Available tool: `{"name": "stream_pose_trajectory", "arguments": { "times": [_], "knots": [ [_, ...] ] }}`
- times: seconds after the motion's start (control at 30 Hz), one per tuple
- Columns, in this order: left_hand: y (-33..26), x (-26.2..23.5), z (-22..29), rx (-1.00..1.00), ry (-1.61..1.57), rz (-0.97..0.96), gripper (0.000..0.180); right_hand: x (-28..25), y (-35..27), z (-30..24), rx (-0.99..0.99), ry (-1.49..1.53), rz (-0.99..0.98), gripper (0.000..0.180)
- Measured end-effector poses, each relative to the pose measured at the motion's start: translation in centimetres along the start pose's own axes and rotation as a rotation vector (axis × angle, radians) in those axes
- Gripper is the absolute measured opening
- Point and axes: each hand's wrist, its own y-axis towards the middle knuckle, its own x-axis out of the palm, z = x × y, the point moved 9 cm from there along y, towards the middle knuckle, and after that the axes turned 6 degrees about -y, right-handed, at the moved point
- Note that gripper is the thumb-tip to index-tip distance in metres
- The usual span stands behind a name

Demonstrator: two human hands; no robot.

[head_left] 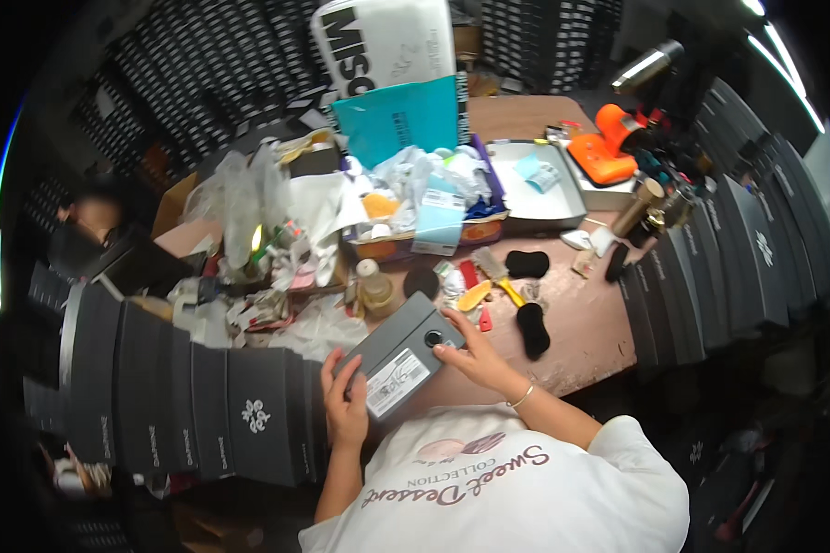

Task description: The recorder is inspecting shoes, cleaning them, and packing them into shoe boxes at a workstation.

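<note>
A grey shoe box (pixel 399 355) with a white label on its end and a round hole lies tilted at the table's near edge. My left hand (pixel 344 403) grips its lower left corner. My right hand (pixel 473 352) rests on its right end, fingers spread next to the hole. Both hands hold the box just above the brown table (pixel 581 327).
A row of grey boxes (pixel 184 396) stands at my left, another row (pixel 710 267) on the right. Clutter covers the table: a small bottle (pixel 375 286), black pads (pixel 532 330), a brush (pixel 496 272), an open white box (pixel 539 184), an orange tool (pixel 604 147). A person sits far left.
</note>
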Motion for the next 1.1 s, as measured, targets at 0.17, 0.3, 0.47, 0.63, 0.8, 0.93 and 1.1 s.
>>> {"name": "stream_pose_trajectory", "arguments": {
  "times": [0.17,0.3,0.47,0.63,0.8,0.93,1.1],
  "knots": [
    [-3.6,0.6,-1.3,0.331,0.184,-0.276,0.134,-0.7,-0.2,0.4,0.065,-0.101,-0.141,0.071],
    [-3.6,1.6,-3.8,0.377,0.327,-0.237,0.139,-1.2,0.4,1.0,0.123,-0.012,-0.051,0.069],
    [-1.1,6.1,4.4,0.522,0.225,-0.288,0.115,-5.0,-1.1,2.2,0.17,0.317,0.077,0.067],
    [2.9,12.2,11.5,0.48,0.208,-0.363,0.108,-12.8,-1.2,0.9,0.045,0.494,0.075,0.067],
    [8.1,20.4,19.0,0.706,0.122,-0.267,0.11,-25.6,1.8,-3.5,-0.181,0.627,0.168,0.068],
    [15.1,30.9,22.7,0.751,0.136,-0.233,0.106,-39.6,6.0,2.6,-0.016,0.525,0.496,0.036],
    [22.4,41.8,21.0,0.764,0.136,-0.168,0.101,-48.7,13.3,8.4,0.089,0.588,0.726,0.03]
  ]
}}
